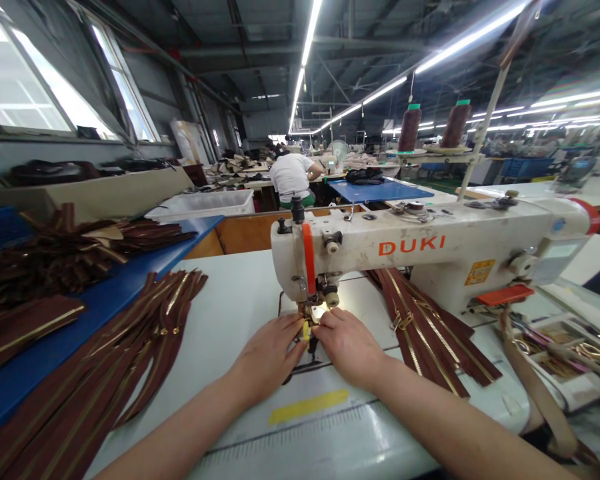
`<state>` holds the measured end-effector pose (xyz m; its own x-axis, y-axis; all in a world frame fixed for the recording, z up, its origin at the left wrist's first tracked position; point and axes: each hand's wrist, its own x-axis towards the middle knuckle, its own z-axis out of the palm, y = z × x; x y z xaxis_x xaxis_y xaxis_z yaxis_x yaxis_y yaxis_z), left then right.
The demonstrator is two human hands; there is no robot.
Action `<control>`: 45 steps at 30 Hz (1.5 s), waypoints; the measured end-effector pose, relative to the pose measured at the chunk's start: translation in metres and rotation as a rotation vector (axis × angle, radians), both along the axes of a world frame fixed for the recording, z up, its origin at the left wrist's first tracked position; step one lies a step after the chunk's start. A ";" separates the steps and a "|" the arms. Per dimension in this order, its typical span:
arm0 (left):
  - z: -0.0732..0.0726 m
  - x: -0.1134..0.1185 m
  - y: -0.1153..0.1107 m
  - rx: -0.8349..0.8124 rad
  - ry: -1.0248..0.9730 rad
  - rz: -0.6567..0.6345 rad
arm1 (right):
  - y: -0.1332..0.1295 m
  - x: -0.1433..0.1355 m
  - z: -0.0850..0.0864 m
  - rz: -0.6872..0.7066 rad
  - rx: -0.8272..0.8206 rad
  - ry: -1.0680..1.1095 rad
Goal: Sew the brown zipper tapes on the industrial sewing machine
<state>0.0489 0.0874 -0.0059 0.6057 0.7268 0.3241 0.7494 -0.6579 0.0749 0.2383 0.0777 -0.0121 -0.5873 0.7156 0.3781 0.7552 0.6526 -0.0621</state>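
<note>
A white sewing machine (360,250) marked DUKI stands across the table, its needle area lit. My left hand (270,353) is at the left of the presser foot, fingers pressed together on something small I cannot make out. My right hand (350,343) is just right of the foot, fingers curled and closed; what they hold is hidden. Between the fingertips shows a small yellow piece (306,330). Brown zipper strips with gold teeth (425,327) lie under the machine arm at the right. More brown zipper strips (125,347) are spread at the left.
A blue board (180,248) at the left bears a heap of brown strips (55,260). At the right is a tray (575,393) of small parts. A white bin (205,203) stands behind. Beyond the machine a person (293,175) in a white shirt bends over.
</note>
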 end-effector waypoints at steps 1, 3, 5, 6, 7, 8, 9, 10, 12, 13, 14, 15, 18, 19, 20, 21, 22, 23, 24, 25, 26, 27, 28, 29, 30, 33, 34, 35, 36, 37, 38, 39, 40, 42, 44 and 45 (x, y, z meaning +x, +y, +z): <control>0.000 0.000 0.000 0.006 -0.005 0.002 | 0.000 0.000 0.000 -0.005 -0.004 0.009; -0.001 0.000 0.001 0.014 -0.014 0.004 | -0.001 0.001 0.000 -0.020 -0.019 0.025; -0.002 0.000 0.002 0.016 -0.021 0.003 | -0.002 0.002 0.001 -0.031 -0.039 0.038; -0.002 0.000 0.002 0.015 -0.023 0.003 | -0.003 0.003 0.002 -0.036 -0.047 0.043; -0.002 0.000 0.002 0.013 -0.026 0.003 | -0.004 0.003 0.003 -0.038 -0.052 0.045; -0.002 0.000 0.002 0.011 -0.029 0.004 | -0.005 0.003 0.004 -0.040 -0.057 0.048; -0.002 0.000 0.001 0.009 -0.033 0.006 | -0.006 0.003 0.005 -0.043 -0.061 0.051; -0.002 0.000 0.001 0.007 -0.037 0.007 | -0.006 0.003 0.006 -0.044 -0.066 0.055; -0.003 0.000 0.002 0.005 -0.044 0.010 | -0.007 0.003 0.007 -0.047 -0.076 0.069; -0.003 0.000 0.003 0.003 -0.046 0.009 | -0.006 0.003 0.007 -0.048 -0.080 0.078; -0.003 0.000 0.004 0.002 -0.048 0.010 | -0.006 0.003 0.007 -0.047 -0.083 0.089; -0.003 0.001 0.005 0.001 -0.051 0.010 | -0.005 0.003 0.007 -0.045 -0.083 0.099; -0.001 0.001 0.005 0.005 -0.058 0.010 | -0.005 0.003 0.004 -0.030 -0.072 0.138; 0.000 0.000 0.002 0.009 -0.059 0.010 | -0.005 0.004 0.004 -0.025 -0.066 0.155; 0.002 -0.002 -0.003 0.014 -0.057 0.015 | -0.006 0.004 0.003 -0.020 -0.062 0.173; 0.004 -0.004 -0.011 0.022 -0.053 0.022 | -0.006 0.004 0.002 -0.016 -0.059 0.191; 0.006 -0.008 -0.021 0.031 -0.048 0.028 | -0.007 0.005 0.001 -0.012 -0.058 0.208; 0.008 -0.013 -0.033 0.040 -0.040 0.033 | -0.007 0.005 0.001 -0.009 -0.059 0.220; 0.009 -0.017 -0.046 0.052 -0.031 0.027 | -0.008 0.005 0.000 -0.006 -0.060 0.228; 0.011 -0.022 -0.058 0.053 -0.028 0.010 | -0.008 0.005 -0.001 -0.002 -0.057 0.234; 0.013 -0.026 -0.070 0.044 -0.030 -0.007 | -0.008 0.005 -0.002 0.005 -0.053 0.237; 0.015 -0.030 -0.078 0.029 -0.039 -0.029 | -0.008 0.004 -0.003 0.013 -0.047 0.238; 0.017 -0.033 -0.084 0.005 -0.052 -0.049 | -0.009 0.004 -0.003 0.020 -0.040 0.239; 0.020 -0.035 -0.085 -0.024 -0.066 -0.058 | -0.009 0.003 -0.003 0.026 -0.034 0.236; 0.023 -0.036 -0.083 -0.059 -0.069 -0.051 | -0.010 0.002 -0.002 0.027 -0.029 0.229; 0.035 -0.033 -0.061 -0.164 -0.011 0.022 | -0.015 0.001 0.002 0.003 -0.020 0.191; 0.039 -0.031 -0.052 -0.182 0.012 0.021 | -0.017 0.001 0.003 -0.007 -0.019 0.179; 0.043 -0.029 -0.044 -0.200 0.034 0.011 | -0.021 0.001 0.005 -0.015 -0.019 0.169; 0.048 -0.026 -0.037 -0.217 0.054 -0.006 | -0.025 0.002 0.005 -0.017 -0.020 0.163; 0.052 -0.025 -0.032 -0.233 0.070 -0.024 | -0.030 0.003 0.006 -0.017 -0.022 0.161; 0.056 -0.023 -0.028 -0.251 0.086 -0.034 | -0.035 0.004 0.006 -0.016 -0.027 0.167; 0.059 -0.022 -0.026 -0.269 0.100 -0.037 | -0.041 0.004 0.006 -0.014 -0.039 0.181; 0.061 -0.021 -0.025 -0.285 0.109 -0.035 | -0.047 0.005 0.005 -0.012 -0.056 0.208; 0.063 -0.017 -0.026 -0.317 0.106 -0.020 | -0.058 0.004 0.004 -0.011 -0.111 0.318; 0.063 -0.010 -0.031 -0.358 0.067 0.003 | -0.067 0.003 0.003 -0.022 -0.200 0.495; 0.062 -0.005 -0.035 -0.379 0.034 0.016 | -0.070 0.002 0.003 -0.029 -0.251 0.593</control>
